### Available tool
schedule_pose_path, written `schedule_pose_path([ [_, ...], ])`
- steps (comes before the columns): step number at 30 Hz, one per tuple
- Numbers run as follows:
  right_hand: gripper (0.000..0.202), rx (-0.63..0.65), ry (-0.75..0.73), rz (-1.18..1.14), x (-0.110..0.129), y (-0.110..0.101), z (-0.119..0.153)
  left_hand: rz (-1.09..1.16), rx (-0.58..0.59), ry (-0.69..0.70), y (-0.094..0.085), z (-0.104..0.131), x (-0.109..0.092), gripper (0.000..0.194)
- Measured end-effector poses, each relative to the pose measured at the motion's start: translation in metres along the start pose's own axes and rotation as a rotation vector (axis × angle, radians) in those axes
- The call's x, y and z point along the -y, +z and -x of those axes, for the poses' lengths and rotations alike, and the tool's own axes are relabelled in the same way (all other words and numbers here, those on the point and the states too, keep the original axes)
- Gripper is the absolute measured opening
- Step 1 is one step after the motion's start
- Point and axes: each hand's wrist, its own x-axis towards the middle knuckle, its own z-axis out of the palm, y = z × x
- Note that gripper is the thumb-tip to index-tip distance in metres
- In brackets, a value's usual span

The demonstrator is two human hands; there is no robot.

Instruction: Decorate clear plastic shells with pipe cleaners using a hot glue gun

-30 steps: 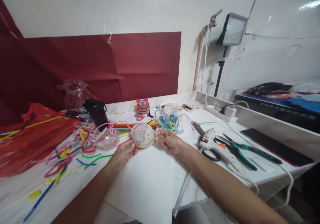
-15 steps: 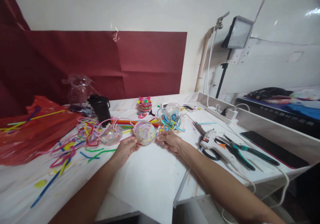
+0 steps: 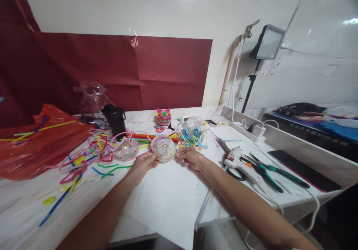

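A round, clear disc-like piece with pastel swirls (image 3: 163, 149) is held up between both hands over the white table. My left hand (image 3: 144, 164) pinches its lower left edge. At its right edge, the fingers of my right hand (image 3: 189, 157) close on the rim. To the left lies a clear dome (image 3: 127, 151) among pink and purple fuzzy strips. Behind my right hand, another clear ball (image 3: 194, 123) sits with blue and cream strips (image 3: 192, 136) around it. A pink cat-eared figure (image 3: 163, 117) stands at the back.
A glue gun (image 3: 235, 158), green-handled pliers (image 3: 285, 171) and a black phone-like slab (image 3: 304, 170) lie on the right. A black bottle (image 3: 115, 121) and red plastic bag (image 3: 50, 142) are left. The table's front edge (image 3: 134, 239) is near my forearms.
The view has shifted slightly, so the scene sits a little differently. Both hands still hold the round piece, which is tilted slightly differently.
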Motion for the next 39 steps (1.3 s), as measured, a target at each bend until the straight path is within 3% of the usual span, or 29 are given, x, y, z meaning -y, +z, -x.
schedule_pose_path([
  [22, 0.024, 0.021, 0.018, -0.036, 0.004, -0.001, 0.002, -0.057, 0.032, -0.068, -0.004, 0.006, -0.01, 0.028],
  [39, 0.025, 0.152, 0.006, -0.119, 0.003, -0.005, 0.003, 0.029, -0.095, -0.11, 0.008, 0.011, -0.015, 0.019],
])
